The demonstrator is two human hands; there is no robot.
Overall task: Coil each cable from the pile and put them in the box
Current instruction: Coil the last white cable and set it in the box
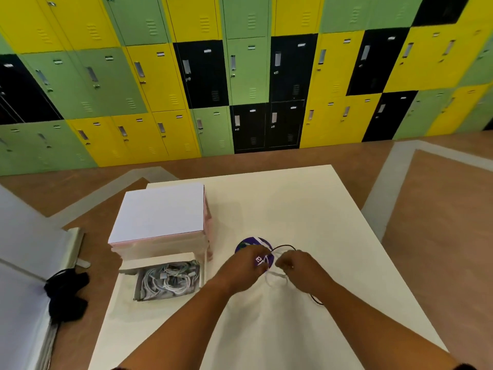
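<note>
My left hand (246,264) and my right hand (298,265) meet over the white table (306,209), both pinching a thin white cable (274,277) that loops between and below them. A black cable (285,246) arches above my right hand and trails out past my right wrist (317,300). The open box (166,280) lies to the left of my left hand and holds several coiled white and grey cables. Its white lid (160,212) stands raised behind it.
A round purple sticker or disc (253,243) lies on the table under my hands. A black bag or cloth (66,292) sits on the floor at the left beside a grey surface. Coloured lockers (240,76) line the far wall.
</note>
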